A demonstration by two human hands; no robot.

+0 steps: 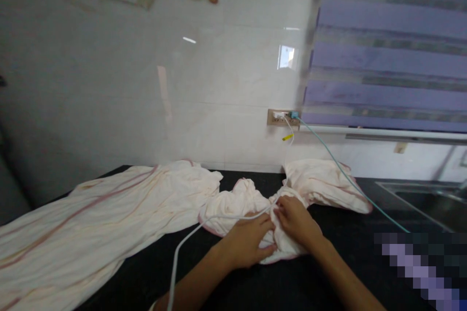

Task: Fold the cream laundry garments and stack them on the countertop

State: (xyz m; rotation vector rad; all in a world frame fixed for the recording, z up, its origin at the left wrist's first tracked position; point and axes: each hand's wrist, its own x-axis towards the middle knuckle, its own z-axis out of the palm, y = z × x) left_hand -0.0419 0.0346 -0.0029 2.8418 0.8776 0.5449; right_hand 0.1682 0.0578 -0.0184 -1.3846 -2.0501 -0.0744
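Note:
A pale pink garment (pixel 109 214) with darker pink trim lies spread along a black countertop (pixel 328 277), its long part running to the left. Its bunched top end lies near the middle, and both hands rest on it. My left hand (pixel 248 243) lies flat on the crumpled cloth, fingers pointing right. My right hand (pixel 295 221) pinches a fold of the same cloth next to it. A white cable (pixel 182 248) runs over the garment and under my hands. One sleeve (pixel 321 182) stretches to the right.
A wall socket (pixel 282 117) holds a white plug and a teal plug, whose teal cable (pixel 350 180) crosses the sleeve toward the lower right. A sink (pixel 430 199) is set into the counter at right. Purple striped blinds (pixel 386 48) hang above it.

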